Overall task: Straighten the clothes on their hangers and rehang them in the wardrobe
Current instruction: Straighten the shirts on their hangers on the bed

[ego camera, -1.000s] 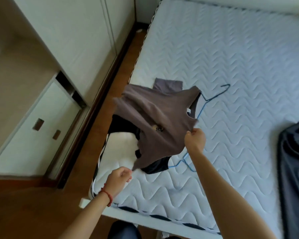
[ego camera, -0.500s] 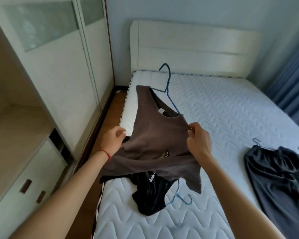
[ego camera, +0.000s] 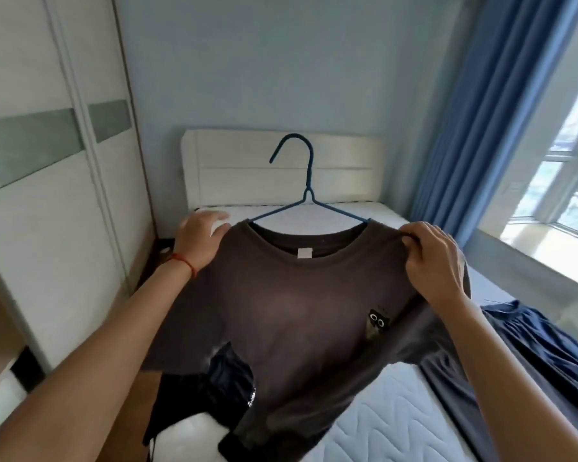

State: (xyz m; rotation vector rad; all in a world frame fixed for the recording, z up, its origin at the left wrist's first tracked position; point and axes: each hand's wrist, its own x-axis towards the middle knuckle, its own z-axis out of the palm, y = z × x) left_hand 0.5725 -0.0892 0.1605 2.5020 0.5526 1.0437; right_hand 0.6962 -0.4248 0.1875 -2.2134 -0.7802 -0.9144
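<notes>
A brown T-shirt (ego camera: 291,315) with a small owl patch on its chest hangs in front of me on a blue wire hanger (ego camera: 306,195), whose hook stands upright above the collar. My left hand (ego camera: 199,236) holds the shirt's left shoulder, fingers partly behind the cloth. My right hand (ego camera: 431,258) pinches the right shoulder seam between thumb and fingers. The shirt faces me and spreads wide between both hands.
A black garment (ego camera: 197,395) lies on the bed's near left corner under the shirt. A dark blue garment (ego camera: 531,355) lies on the mattress (ego camera: 397,425) at right. White wardrobe doors (ego camera: 47,228) stand at left; curtain (ego camera: 457,128) and window at right.
The shirt has been lifted off the bed and turned upright to face me. Both hands moved up to its shoulders, and my view rose from the mattress toward the headboard.
</notes>
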